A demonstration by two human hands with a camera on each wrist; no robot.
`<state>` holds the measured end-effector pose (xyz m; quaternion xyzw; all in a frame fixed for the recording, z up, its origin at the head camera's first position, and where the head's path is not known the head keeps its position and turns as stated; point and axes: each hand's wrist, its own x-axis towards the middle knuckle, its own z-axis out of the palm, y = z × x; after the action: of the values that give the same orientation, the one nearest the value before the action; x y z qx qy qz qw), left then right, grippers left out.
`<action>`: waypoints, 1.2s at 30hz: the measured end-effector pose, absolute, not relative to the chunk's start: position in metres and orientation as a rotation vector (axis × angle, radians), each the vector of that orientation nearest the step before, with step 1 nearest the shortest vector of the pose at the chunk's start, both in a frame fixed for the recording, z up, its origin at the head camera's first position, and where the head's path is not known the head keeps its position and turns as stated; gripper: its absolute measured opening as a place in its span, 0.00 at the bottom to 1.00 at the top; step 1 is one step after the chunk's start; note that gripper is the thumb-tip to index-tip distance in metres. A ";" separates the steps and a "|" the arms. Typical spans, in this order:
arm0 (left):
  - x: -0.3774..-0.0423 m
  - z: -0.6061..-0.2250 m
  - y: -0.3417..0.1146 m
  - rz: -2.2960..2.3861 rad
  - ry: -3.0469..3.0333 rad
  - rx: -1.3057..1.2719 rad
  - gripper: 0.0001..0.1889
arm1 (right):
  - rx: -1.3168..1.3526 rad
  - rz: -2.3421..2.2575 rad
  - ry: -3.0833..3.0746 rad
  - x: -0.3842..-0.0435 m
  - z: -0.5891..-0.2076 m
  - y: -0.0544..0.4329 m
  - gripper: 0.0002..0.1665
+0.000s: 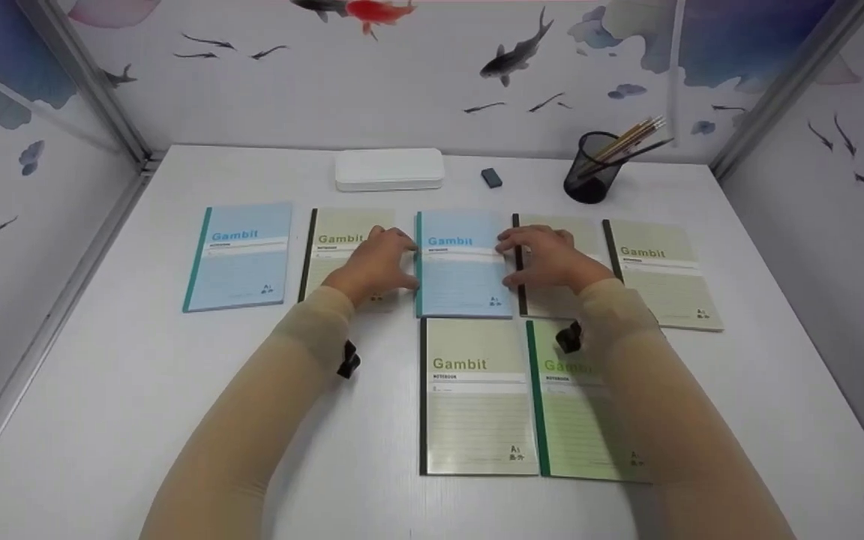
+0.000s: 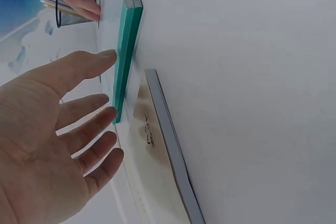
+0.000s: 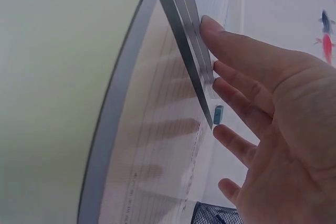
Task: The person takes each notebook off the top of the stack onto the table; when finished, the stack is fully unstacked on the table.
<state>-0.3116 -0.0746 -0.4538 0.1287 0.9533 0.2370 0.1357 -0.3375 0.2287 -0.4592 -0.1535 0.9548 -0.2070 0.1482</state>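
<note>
A blue notebook (image 1: 465, 277) with a teal spine lies flat in the middle of the back row. At its spine side is my left hand (image 1: 376, 266), thumb and fingertips against the edge. On the opposite edge, my right hand (image 1: 548, 259) has its thumb and fingertips by the page ends. Both hands keep their fingers spread and slightly bent. Beneath the left hand lies a beige notebook (image 1: 327, 262), partly covered; another beige notebook (image 1: 548, 300) sits under the right hand. In the left wrist view, the thumb meets the teal spine (image 2: 126, 51).
Another blue notebook (image 1: 241, 270) lies far left, a beige one (image 1: 664, 277) far right. In front are a beige notebook (image 1: 477, 420) and a green notebook (image 1: 582, 435), partly under the right forearm. Behind stand a white case (image 1: 389, 169), an eraser (image 1: 491, 178) and a pencil cup (image 1: 586, 187).
</note>
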 end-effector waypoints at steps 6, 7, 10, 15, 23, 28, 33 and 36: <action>-0.315 -0.459 -0.074 0.707 2.762 0.323 0.37 | -0.421 -0.585 2.737 -0.337 -0.457 0.226 0.34; -0.314 -0.459 -0.074 0.718 2.754 0.315 0.37 | -0.421 -0.585 2.734 -0.337 -0.457 0.226 0.34; -0.313 -0.459 -0.072 0.783 2.719 0.285 0.38 | -0.417 -0.597 2.726 -0.337 -0.458 0.225 0.34; -0.310 -0.456 -0.070 0.907 2.666 0.212 0.40 | -0.391 -0.624 2.717 -0.336 -0.457 0.224 0.34; -0.313 -0.450 -0.069 1.107 2.590 0.098 0.37 | -0.388 -0.640 2.722 -0.334 -0.454 0.225 0.33; -0.315 -0.449 -0.071 1.325 2.443 0.012 0.35 | -0.425 -0.621 2.736 -0.334 -0.451 0.224 0.32; -0.316 -0.453 -0.070 1.502 2.299 -0.007 0.37 | -0.409 -0.629 2.734 -0.333 -0.452 0.224 0.32; -0.316 -0.456 -0.066 1.594 2.238 -0.028 0.38 | -0.401 -0.631 2.736 -0.332 -0.453 0.225 0.33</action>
<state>-0.3163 -0.0657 -0.4561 -0.0102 0.7987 0.5689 0.1958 -0.3322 0.2250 -0.4527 -0.1397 0.9534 -0.2200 0.1521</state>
